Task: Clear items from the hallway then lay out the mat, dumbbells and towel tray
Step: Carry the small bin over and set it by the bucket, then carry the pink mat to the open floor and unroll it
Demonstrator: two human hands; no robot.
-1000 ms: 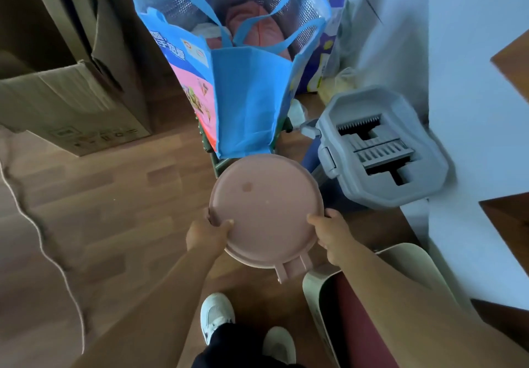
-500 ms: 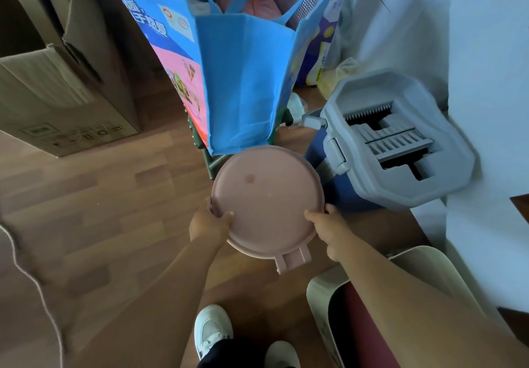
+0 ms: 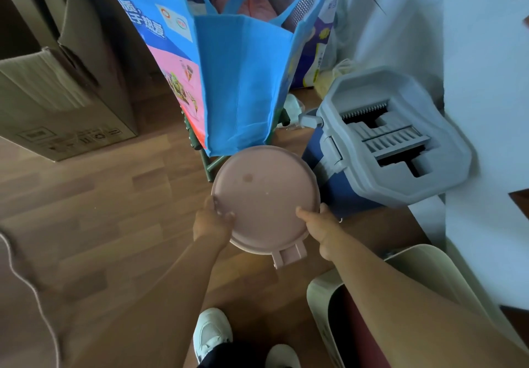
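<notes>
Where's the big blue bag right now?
In the head view, the blue bag stands at top centre, just behind the pink round lid, between the cardboard box and the grey mop bucket.

Warm brown wood-plank floor (image 3: pixel 94 213) underfoot, dimly lit. Plain pale white wall (image 3: pixel 483 52) rising beyond and right of the hand. Large brown corrugated cardboard box (image 3: pixel 60 104) standing far left.

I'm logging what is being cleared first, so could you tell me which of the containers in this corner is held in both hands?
The round pink lidded container, gripped by the left hand and right hand. The blue bag and grey mop bucket stand untouched.
</notes>
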